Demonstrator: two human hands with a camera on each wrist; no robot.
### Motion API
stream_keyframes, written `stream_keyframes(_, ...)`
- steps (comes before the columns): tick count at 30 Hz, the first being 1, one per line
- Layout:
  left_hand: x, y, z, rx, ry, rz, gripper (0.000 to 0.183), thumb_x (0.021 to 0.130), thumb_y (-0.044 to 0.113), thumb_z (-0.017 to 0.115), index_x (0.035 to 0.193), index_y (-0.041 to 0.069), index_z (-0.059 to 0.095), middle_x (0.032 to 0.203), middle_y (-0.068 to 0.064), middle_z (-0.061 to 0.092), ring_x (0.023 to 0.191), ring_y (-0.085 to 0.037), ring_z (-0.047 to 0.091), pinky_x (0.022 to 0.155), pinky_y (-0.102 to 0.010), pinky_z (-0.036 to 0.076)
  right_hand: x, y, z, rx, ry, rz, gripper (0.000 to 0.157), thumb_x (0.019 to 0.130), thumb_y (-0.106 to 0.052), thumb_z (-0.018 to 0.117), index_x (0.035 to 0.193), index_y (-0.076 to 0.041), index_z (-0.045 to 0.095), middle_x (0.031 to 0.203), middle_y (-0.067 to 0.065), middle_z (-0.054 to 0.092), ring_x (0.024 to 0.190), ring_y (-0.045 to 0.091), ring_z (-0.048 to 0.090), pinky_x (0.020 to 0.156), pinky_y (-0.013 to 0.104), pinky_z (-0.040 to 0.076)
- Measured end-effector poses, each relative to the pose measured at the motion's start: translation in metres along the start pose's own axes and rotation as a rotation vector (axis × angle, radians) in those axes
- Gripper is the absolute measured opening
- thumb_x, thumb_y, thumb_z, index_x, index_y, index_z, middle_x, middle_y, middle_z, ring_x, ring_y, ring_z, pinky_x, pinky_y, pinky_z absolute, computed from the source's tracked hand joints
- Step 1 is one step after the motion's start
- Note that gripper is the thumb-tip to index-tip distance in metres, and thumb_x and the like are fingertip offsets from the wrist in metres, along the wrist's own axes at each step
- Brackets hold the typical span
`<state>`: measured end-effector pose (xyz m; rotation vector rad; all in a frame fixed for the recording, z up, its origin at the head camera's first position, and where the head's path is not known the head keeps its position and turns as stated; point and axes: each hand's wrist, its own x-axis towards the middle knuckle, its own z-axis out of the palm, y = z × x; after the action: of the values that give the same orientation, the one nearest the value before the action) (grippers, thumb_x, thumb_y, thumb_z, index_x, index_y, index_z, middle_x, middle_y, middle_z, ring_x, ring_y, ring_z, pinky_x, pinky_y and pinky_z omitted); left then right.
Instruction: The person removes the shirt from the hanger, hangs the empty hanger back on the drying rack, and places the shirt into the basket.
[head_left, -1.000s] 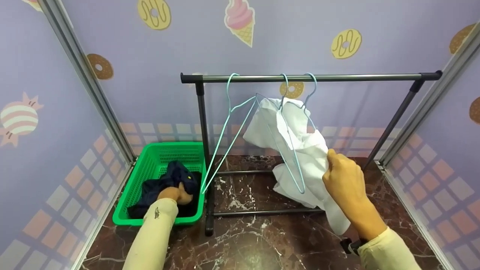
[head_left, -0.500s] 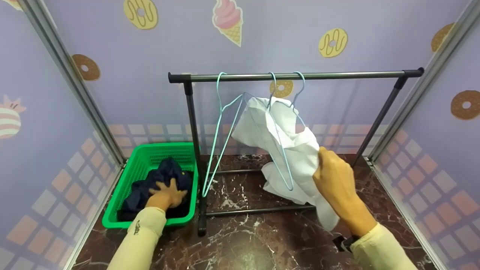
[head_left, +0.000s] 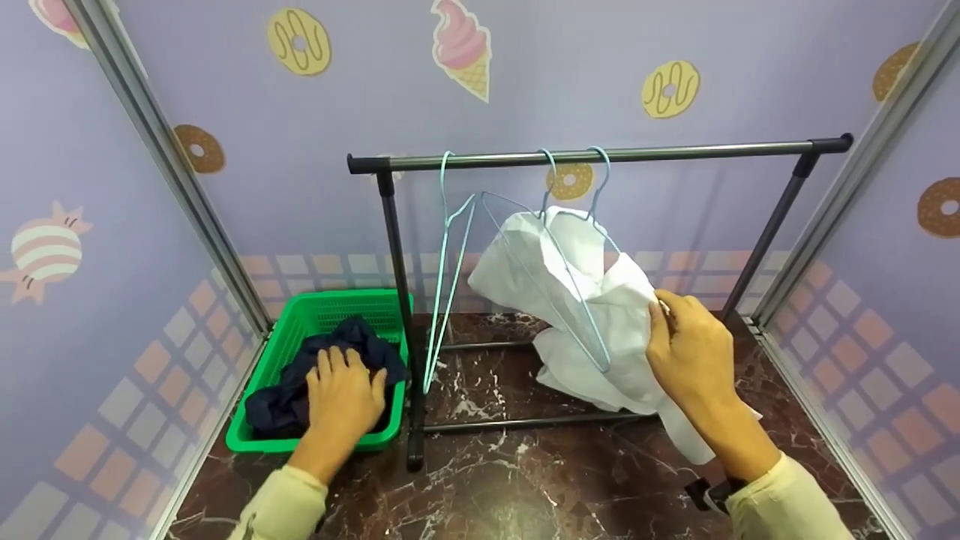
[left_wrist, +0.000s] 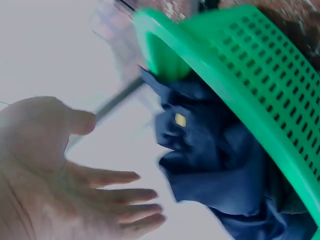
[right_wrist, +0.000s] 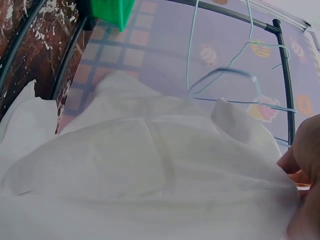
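Note:
My right hand (head_left: pixel 694 349) pinches the upper right edge of a white garment (head_left: pixel 634 356), whose cut is hard to make out. It hangs creased and tilted about the rightmost light-blue wire hanger (head_left: pixel 600 176). In the right wrist view the white cloth (right_wrist: pixel 130 165) fills the lower part, with the thumb and fingers at its right edge. My left hand (head_left: pixel 343 397) has its fingers spread over a crumpled navy garment (head_left: pixel 277 405) in the green basket (head_left: pixel 262 445). The left wrist view shows that hand (left_wrist: pixel 45 165) apart from the navy cloth (left_wrist: pixel 215 165), which bears a yellow spot.
A black-ended metal clothes rack (head_left: pixel 712 154) spans the middle. Two bare blue wire hangers hang left of the white garment, the leftmost hanger (head_left: pixel 445 240) by the rack's left post (head_left: pixel 395 240). Lilac walls (head_left: pixel 570 67) enclose the dark marbled floor (head_left: pixel 495 495).
My left hand has let go of the navy garment, drawn back and spread its fingers above it. The right hand keeps its grip on the white garment. The leftmost hanger has swung slightly.

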<state>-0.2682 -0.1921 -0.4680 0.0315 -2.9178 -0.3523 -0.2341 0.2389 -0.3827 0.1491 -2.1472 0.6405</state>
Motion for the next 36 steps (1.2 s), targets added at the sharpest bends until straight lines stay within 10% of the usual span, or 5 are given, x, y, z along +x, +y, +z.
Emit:
stream_keyframes(6,-0.008,0.007,-0.008,-0.112,0.253,0.015,0.057,0.106,0.039,0.064,0.136,-0.009,0.064,0.145,-0.033,0.06,0.144,-0.052,0.048,0.126,-0.072,0.024,0.002,-0.005,-0.005,-0.024,-0.02,0.035,0.021,0.1,-0.011,0.069,0.113,0.002,0.078,0.096,0.024,0.077,0.086,0.047,0.069,0.075,0.062,0.052)
stream_keyframes(25,-0.014,0.053,-0.029,-0.333,0.525,0.289,0.022,0.108,0.014,0.059,0.101,0.002,0.077,0.097,-0.015,0.079,0.094,-0.036,0.074,0.095,-0.054,0.051,0.005,0.005,0.003,-0.028,0.05,0.053,0.017,0.101,-0.012,0.066,0.1,0.001,0.077,0.087,0.021,0.077,0.074,0.047,0.072,0.062,0.063,0.051)
stream_keyframes(30,-0.019,0.061,-0.022,-0.321,0.4,0.342,0.02,0.107,0.014,0.06,0.094,0.006,0.073,0.085,-0.011,0.075,0.076,-0.033,0.073,0.075,-0.049,0.058,0.009,0.008,0.003,-0.017,0.054,0.079,0.019,0.103,-0.014,0.064,0.099,0.0,0.075,0.08,0.023,0.076,0.066,0.049,0.069,0.058,0.064,0.046)
stream_keyframes(36,-0.032,0.068,0.0,-0.303,-0.084,0.471,0.022,0.109,0.021,0.058,0.115,0.009,0.075,0.101,-0.006,0.077,0.089,-0.021,0.073,0.086,-0.043,0.064,0.015,0.011,-0.001,0.012,0.129,0.014,0.02,0.103,-0.014,0.065,0.098,0.001,0.076,0.079,0.023,0.077,0.063,0.046,0.069,0.057,0.061,0.047)
